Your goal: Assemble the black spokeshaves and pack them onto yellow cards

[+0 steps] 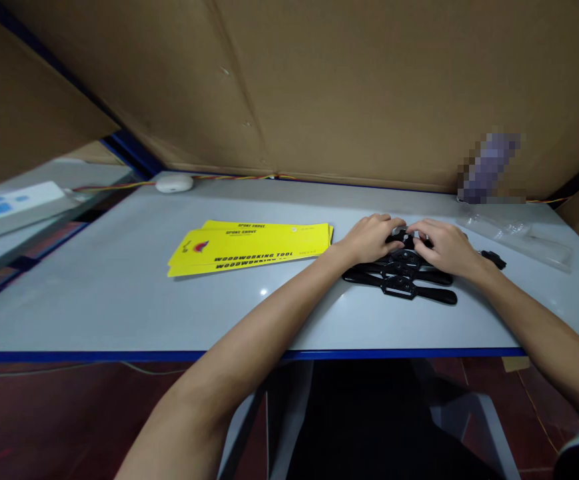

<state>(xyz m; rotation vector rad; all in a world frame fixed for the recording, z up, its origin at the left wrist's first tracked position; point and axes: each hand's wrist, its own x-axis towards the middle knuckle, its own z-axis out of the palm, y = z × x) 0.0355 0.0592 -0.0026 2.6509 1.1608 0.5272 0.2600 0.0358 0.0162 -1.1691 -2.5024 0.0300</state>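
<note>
Several black spokeshaves (398, 288) lie stacked in an overlapping row on the grey table, their handles pointing left and right. At the far end of this row, my left hand (375, 238) has its fingers curled on a spokeshave's left side. My right hand (442, 245) closes on the same spokeshave from the right, fingertips near its middle. Both hands partly hide that tool. A black handle end (494, 259) pokes out beyond my right wrist. Left of my left hand, yellow cards (254, 245) printed "SPOKE SHAVE" and "WOODWORKING TOOL" are fanned in a loose pile.
Clear plastic bags (539, 245) lie on the right, with a pixelated purple object (492, 167) behind them. A small white case (174, 183) sits by the back edge along a thin wire. At far left is a white power strip (16, 210). Cardboard panels (344, 87) wall the back.
</note>
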